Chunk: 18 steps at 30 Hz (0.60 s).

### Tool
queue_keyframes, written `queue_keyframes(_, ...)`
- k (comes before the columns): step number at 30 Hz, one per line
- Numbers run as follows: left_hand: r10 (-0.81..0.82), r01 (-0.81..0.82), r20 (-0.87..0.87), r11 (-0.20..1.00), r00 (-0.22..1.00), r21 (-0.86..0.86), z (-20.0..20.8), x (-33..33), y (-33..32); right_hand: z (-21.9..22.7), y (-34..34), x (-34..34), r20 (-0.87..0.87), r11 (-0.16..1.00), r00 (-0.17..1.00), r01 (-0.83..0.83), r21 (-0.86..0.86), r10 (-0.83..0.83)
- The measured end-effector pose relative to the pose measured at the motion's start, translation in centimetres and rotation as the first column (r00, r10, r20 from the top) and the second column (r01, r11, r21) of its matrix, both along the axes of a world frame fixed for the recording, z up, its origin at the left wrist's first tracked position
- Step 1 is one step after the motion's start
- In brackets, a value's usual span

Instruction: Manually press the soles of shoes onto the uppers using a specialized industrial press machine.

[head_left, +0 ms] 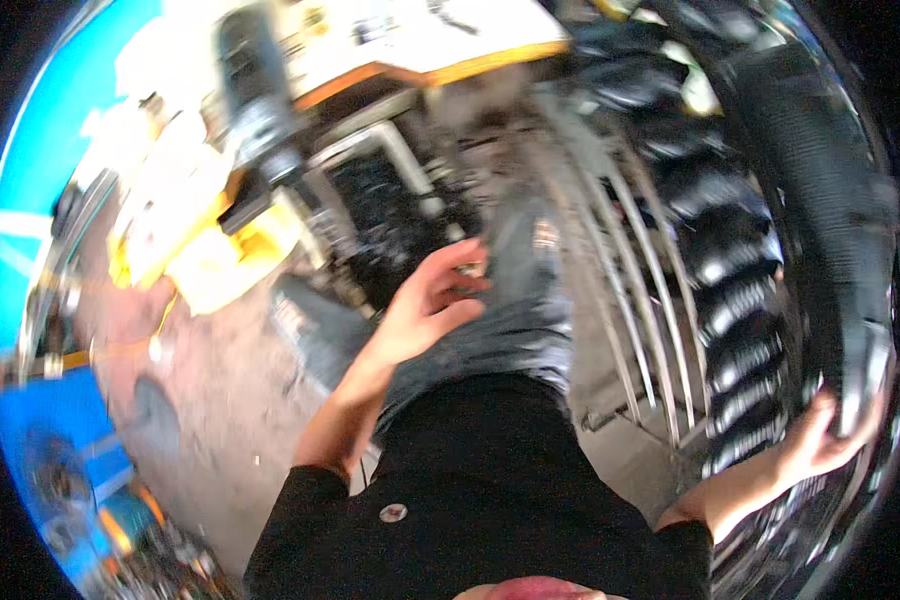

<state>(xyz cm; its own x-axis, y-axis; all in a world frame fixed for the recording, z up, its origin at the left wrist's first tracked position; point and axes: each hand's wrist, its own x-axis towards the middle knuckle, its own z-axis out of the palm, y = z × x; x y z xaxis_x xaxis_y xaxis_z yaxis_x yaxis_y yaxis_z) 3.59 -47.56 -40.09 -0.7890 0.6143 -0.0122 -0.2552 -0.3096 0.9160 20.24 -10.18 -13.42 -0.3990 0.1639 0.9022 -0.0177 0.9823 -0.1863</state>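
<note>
My left hand (432,305) hovers over my lap with its fingers loosely curled and apart. Nothing shows in it. Far out to the right, my right hand (830,436) grips the lower end of a long black piece (820,230) with a shiny edge. Its thumb lies along the near side, and the other fingers are partly hidden. Motion blur hides what kind of piece it is. Next to it, several glossy black pieces (725,265) lie in a row on a rack of metal bars (635,270).
Ahead of me stands a pale worktable (410,35) with an orange-yellow edge. A dark machine (255,110) is at its left, near a yellow cloth or bag (235,260). A black box-like thing (380,215) sits between my legs. Blue equipment (55,430) stands at lower left.
</note>
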Motion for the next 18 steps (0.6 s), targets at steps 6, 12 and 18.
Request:
queue_keyframes(6,0.203,-0.321,0.309,0.857,0.929,0.403,-0.5,1.5,-5.4,-18.7,-6.5,-13.8,0.275,0.340,0.272,-0.231,-0.912,0.922)
queue_keyframes(12,0.571,-0.583,0.146,0.810,0.808,0.057,2.0,2.2,-6.6,-28.4,-10.0,-18.8,-0.399,-0.426,0.403,-0.026,-0.904,0.824)
queue_keyframes(18,0.559,-0.566,-0.116,0.823,0.821,-0.039,4.3,1.0,-5.8,-29.1,-8.7,-21.6,-0.436,-0.457,0.377,-0.035,-0.889,0.818)
